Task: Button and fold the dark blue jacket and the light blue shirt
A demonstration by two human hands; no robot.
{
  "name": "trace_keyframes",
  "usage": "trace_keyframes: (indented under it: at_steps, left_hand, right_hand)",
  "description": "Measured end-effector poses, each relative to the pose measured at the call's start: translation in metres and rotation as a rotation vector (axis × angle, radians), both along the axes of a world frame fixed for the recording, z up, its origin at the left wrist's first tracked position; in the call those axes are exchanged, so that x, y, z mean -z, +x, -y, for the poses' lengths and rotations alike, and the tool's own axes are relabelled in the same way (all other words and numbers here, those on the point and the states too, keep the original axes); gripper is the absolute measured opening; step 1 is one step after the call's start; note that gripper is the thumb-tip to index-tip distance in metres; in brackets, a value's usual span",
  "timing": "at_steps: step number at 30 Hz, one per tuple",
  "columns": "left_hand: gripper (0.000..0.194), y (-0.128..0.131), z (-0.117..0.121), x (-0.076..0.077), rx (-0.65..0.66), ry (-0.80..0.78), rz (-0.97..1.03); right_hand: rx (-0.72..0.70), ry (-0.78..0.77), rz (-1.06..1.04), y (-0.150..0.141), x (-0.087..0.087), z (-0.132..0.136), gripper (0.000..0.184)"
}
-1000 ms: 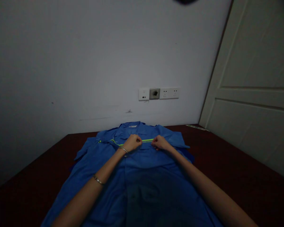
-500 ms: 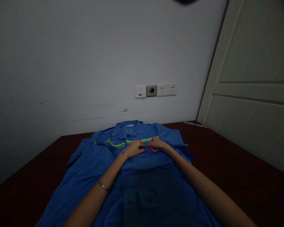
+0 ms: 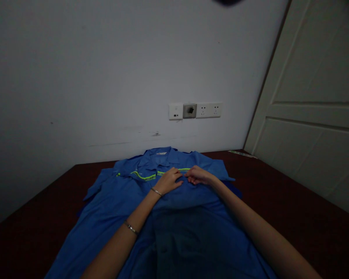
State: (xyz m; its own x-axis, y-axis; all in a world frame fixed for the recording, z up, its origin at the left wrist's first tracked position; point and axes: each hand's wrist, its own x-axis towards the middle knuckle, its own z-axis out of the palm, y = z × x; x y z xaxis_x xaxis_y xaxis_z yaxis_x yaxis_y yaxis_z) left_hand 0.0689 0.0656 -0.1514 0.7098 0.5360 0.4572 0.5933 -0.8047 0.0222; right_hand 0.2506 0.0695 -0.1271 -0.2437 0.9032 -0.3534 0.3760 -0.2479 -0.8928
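Observation:
A blue short-sleeved work shirt point(image 3: 116, 217) with bright yellow-green stripes lies spread front up, its collar toward the wall. My left hand point(image 3: 170, 181) rests on the chest near the stripe, palm down, with thumb and fingers apart. Just to its right, my right hand point(image 3: 198, 175) has its fingers curled and pinched at the shirt cloth by the stripe. What lies between those fingertips is too small to make out clearly. Darker blue cloth shows beneath the shirt's edges.
The shirt lies on a dark red-brown surface point(image 3: 279, 201) against a pale wall point(image 3: 104, 69). Sockets point(image 3: 208, 110) sit on the wall above the collar. A light panelled door point(image 3: 314, 155) stands on the right, and a thin printed strip point(image 3: 242, 154) lies near the back edge.
Both hands have shifted slightly up the shirt toward the stripe. My left fingers lie a little flatter, and my right fingers remain curled. The whole view has moved slightly.

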Motion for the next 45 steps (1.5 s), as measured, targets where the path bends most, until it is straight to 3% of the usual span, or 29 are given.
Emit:
trace_keyframes:
  at_steps: [11, 30, 37, 45]
  left_hand:
    - [0.016, 0.003, 0.005, 0.000, -0.009, 0.250, -0.117]
    - [0.010, 0.003, 0.009, 0.000, 0.011, 0.238, -0.106]
    - [0.014, 0.001, 0.006, -0.003, 0.002, 0.130, 0.114]
    - [0.012, 0.008, 0.000, -0.002, -0.041, -0.015, 0.445]
  right_hand:
    - [0.076, 0.070, 0.020, -0.008, -0.006, 0.005, 0.027]
    - [0.037, 0.320, 0.346, -0.018, 0.000, 0.000, 0.030]
    - [-0.063, 0.522, 0.353, -0.008, -0.006, 0.003, 0.009]
    - [-0.281, 0.665, 0.342, 0.007, -0.015, 0.005, 0.026]
